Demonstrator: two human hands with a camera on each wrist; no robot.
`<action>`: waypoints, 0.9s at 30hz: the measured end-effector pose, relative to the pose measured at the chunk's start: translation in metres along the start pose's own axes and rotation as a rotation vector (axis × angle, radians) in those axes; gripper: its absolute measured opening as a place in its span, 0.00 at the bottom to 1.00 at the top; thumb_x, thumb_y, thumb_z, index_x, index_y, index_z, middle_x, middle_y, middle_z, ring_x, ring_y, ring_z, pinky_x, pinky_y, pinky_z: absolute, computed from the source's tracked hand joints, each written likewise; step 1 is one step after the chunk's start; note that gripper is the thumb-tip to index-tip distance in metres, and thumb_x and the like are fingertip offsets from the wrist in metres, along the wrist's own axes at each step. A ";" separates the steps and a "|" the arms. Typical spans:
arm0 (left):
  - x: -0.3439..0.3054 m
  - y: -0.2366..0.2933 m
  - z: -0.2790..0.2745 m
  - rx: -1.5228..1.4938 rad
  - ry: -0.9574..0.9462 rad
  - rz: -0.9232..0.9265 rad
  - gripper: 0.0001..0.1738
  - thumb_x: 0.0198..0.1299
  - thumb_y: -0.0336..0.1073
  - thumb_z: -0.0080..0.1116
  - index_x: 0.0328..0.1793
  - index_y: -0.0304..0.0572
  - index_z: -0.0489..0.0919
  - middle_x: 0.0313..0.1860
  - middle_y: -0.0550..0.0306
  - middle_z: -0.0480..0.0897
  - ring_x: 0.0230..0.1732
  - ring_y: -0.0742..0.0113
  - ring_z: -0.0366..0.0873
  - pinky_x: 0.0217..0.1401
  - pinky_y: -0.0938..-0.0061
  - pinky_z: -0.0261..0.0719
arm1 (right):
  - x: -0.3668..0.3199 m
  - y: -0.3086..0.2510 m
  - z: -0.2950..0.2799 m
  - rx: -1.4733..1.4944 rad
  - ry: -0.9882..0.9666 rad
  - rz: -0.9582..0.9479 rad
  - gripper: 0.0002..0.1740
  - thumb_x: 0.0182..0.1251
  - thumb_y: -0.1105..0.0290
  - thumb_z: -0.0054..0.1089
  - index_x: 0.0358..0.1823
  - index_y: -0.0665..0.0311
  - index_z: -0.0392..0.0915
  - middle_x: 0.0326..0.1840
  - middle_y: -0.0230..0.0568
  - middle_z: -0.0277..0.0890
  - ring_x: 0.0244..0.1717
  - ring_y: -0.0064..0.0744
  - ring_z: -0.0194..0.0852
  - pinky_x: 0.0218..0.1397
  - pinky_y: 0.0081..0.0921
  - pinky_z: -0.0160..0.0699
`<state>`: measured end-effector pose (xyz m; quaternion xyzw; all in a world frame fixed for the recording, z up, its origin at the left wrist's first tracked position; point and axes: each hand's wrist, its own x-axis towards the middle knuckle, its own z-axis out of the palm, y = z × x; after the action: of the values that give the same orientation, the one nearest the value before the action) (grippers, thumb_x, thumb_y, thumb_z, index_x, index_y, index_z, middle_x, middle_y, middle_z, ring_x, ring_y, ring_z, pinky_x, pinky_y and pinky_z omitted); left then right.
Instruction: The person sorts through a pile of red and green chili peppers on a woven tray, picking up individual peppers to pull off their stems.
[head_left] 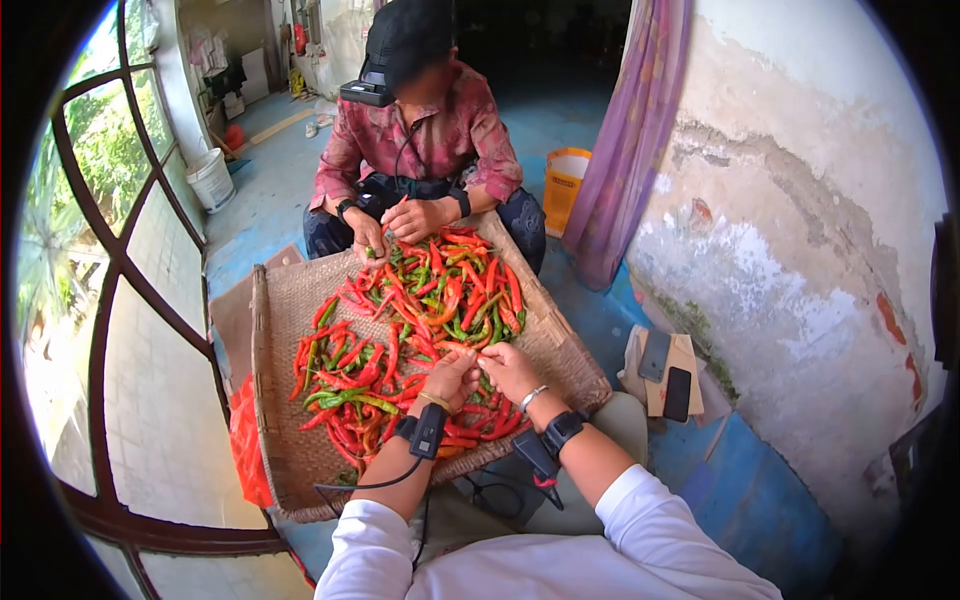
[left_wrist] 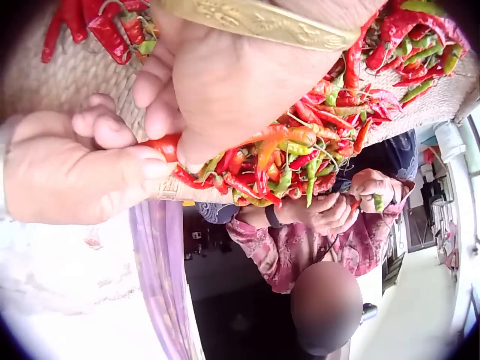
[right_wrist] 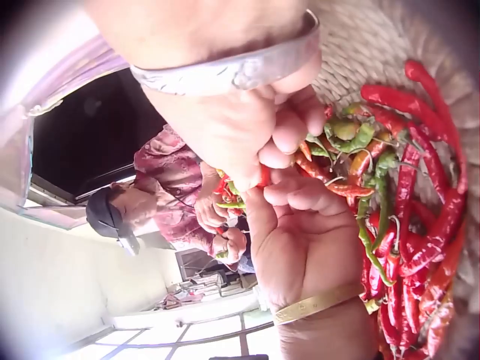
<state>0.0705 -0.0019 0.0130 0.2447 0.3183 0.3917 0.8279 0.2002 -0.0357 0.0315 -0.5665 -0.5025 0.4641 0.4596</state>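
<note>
Close together over a woven bamboo tray (head_left: 283, 300), my two hands meet at one red chili pepper (left_wrist: 165, 145). My left hand (head_left: 452, 377), with a gold bangle, pinches it between thumb and fingers. From the other side my right hand (head_left: 511, 371), with a silver bangle, pinches the same pepper at its end. Most of the pepper is hidden by the fingers; a bit of its red skin (right_wrist: 264, 176) shows in the right wrist view. Beneath and around the hands lies a heap of red and green chili peppers (head_left: 345, 375).
Across the tray another person (head_left: 420, 140) crouches, both hands at the peppers' far edge. Two phones lie on a box (head_left: 657, 400) at the right. A red plastic bag (head_left: 247, 440) is by the tray's left side, and a yellow bin (head_left: 566, 190) stands behind.
</note>
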 end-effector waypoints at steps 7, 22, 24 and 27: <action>-0.011 0.027 0.000 -0.152 0.044 0.215 0.08 0.58 0.38 0.45 0.29 0.44 0.70 0.21 0.64 0.75 0.19 0.78 0.70 0.20 0.84 0.71 | -0.002 -0.013 -0.005 0.428 0.130 0.010 0.11 0.61 0.65 0.43 0.36 0.65 0.70 0.16 0.33 0.68 0.13 0.18 0.63 0.16 0.14 0.65; 0.012 -0.005 -0.025 1.600 -0.079 0.773 0.21 0.44 0.36 0.57 0.47 0.43 0.71 0.37 0.54 0.75 0.38 0.59 0.75 0.38 0.70 0.74 | -0.002 -0.010 -0.009 0.209 0.063 0.272 0.09 0.57 0.65 0.49 0.32 0.63 0.71 0.16 0.31 0.68 0.12 0.17 0.61 0.13 0.13 0.60; 0.007 -0.007 -0.020 1.810 -0.141 0.445 0.24 0.40 0.37 0.58 0.48 0.47 0.71 0.43 0.52 0.72 0.44 0.56 0.71 0.44 0.66 0.72 | -0.003 -0.009 -0.009 0.219 0.056 0.276 0.09 0.57 0.65 0.49 0.31 0.64 0.71 0.16 0.31 0.68 0.12 0.17 0.61 0.13 0.13 0.59; 0.004 -0.006 -0.013 1.935 -0.077 0.376 0.23 0.41 0.39 0.58 0.47 0.47 0.70 0.43 0.52 0.71 0.43 0.57 0.72 0.41 0.67 0.73 | -0.003 -0.012 -0.008 0.198 0.020 0.296 0.09 0.57 0.65 0.48 0.31 0.63 0.71 0.16 0.31 0.68 0.13 0.16 0.62 0.13 0.12 0.60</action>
<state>0.0660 -0.0001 -0.0015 0.8755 0.4303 0.0794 0.2049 0.2061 -0.0385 0.0448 -0.5908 -0.3607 0.5683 0.4449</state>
